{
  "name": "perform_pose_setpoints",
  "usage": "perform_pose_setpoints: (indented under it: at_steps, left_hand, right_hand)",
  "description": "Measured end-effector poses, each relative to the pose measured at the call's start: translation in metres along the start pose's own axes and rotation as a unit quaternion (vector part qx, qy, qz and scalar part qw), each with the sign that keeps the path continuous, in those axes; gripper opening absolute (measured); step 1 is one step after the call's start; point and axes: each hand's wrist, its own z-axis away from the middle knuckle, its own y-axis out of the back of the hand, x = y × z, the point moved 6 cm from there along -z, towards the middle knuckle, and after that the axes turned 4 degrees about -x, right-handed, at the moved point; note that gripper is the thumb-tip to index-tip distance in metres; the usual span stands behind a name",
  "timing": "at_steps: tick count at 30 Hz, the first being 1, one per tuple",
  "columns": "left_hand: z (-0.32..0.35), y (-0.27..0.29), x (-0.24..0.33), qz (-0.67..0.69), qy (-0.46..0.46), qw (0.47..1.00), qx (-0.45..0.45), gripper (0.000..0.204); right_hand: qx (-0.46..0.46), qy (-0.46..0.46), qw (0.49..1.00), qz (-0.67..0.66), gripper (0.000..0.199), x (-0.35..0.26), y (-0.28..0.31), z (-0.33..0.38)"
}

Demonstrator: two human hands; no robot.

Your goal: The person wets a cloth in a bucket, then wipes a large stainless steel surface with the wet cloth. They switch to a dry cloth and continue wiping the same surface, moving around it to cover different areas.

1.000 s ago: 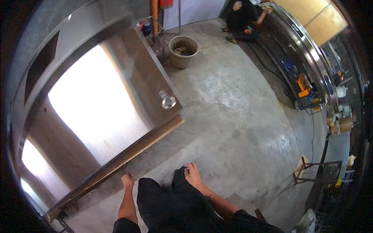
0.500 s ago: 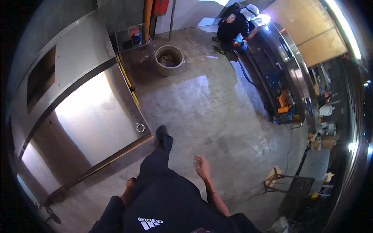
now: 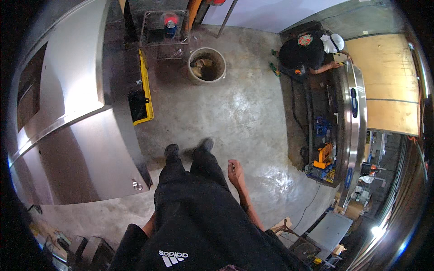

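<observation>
Stainless steel cabinet (image 3: 77, 135) is filling our left side as we are standing on the concrete floor (image 3: 244, 113). Our right hand (image 3: 235, 170) is hanging empty, fingers loosely curled; our left hand is hiding behind dark clothing, so we cannot tell its state. We are risking clipping the cabinet's corner, just beside our left leg.

A bare concrete floor (image 3: 244, 113) carries everything here, grey and patchy, with a shiny worn area near its middle. A round bucket (image 3: 207, 65) with scraps inside stands on it toward the far wall, just beside a wire rack (image 3: 163, 36) that holds a blue can. A large stainless steel cabinet (image 3: 77, 126) rests on the floor at the left, a yellow strip along its edge. At the right, a dark mat (image 3: 300, 117) lies along a long steel unit, with what may be an orange power tool (image 3: 323, 156) among blue pieces on it. A person crouches at the mat's far end.
</observation>
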Motion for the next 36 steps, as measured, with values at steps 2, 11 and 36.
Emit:
perform_pose_setpoints:
  at_steps: [2,11,36]
  left_hand:
    - [-0.019,-0.014,0.028,0.015,0.001,1.0,0.016,0.029]
    - [-0.159,0.034,0.172,0.195,-0.02,0.908,0.371,0.031]
    - [-0.688,0.095,0.57,0.116,-0.188,0.934,0.28,0.046]
  right_hand:
    - [-0.041,0.046,0.998,0.001,0.017,0.006,0.009,-0.048]
    - [-0.136,0.115,0.982,-0.056,0.019,0.071,-0.003,-0.321]
    - [-0.44,0.181,0.82,0.318,0.027,0.15,-0.433,-0.781]
